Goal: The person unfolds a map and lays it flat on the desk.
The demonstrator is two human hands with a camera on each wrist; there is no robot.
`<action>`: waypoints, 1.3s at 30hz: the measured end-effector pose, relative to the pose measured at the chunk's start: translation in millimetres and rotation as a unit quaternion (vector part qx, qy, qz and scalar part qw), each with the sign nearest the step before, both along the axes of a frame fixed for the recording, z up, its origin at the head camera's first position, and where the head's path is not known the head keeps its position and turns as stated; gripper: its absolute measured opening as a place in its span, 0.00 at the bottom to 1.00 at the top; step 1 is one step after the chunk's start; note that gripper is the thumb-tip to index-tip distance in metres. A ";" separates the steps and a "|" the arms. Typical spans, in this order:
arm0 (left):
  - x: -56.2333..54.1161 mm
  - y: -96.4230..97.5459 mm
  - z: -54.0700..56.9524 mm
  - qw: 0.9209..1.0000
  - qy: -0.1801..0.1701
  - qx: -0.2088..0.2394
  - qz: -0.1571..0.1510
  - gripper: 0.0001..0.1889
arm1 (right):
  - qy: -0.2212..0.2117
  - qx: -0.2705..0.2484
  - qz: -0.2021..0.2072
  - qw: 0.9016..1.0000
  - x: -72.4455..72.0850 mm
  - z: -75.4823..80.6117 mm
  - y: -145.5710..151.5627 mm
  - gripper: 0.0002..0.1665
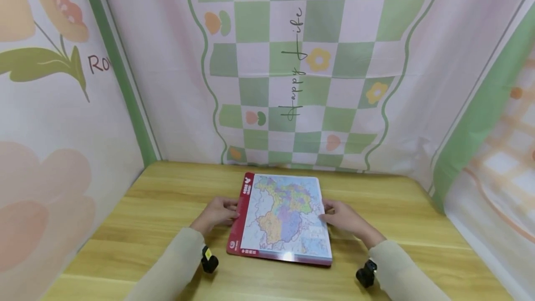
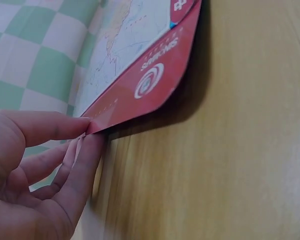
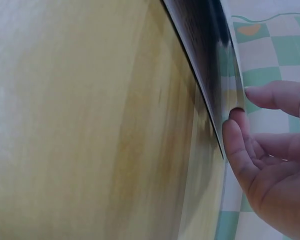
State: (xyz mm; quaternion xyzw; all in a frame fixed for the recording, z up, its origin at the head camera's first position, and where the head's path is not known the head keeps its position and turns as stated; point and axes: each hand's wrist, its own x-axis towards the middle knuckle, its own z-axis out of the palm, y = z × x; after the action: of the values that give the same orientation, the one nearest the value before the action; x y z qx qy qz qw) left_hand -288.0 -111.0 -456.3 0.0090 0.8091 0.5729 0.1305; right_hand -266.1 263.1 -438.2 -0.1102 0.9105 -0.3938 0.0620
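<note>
Across the map (image 1: 286, 217), left grip (image 1: 216, 213) faces right grip (image 1: 346, 218), both pinching.

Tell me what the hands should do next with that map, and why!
Probably lower the map board gently and evenly. The left hand pinches its red strip, the right hand holds the opposite edge, and the shadow below suggests it's raised off the table.

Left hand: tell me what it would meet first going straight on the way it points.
The map: the left hand pinches its red edge, so nothing seems to lie between.
</note>
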 end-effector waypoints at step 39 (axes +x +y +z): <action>-4.6 -23.3 3.1 1.000 0.002 0.004 -0.001 0.25 | -0.068 -0.093 0.057 0.992 -0.9 23.9 30.9 0.44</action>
State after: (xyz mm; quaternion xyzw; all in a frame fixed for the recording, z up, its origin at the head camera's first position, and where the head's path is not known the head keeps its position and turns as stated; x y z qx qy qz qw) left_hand -292.6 -134.4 -453.2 0.0118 0.8068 0.5763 0.1296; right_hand -267.0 293.9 -414.3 -0.1398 0.8559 -0.4790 0.1354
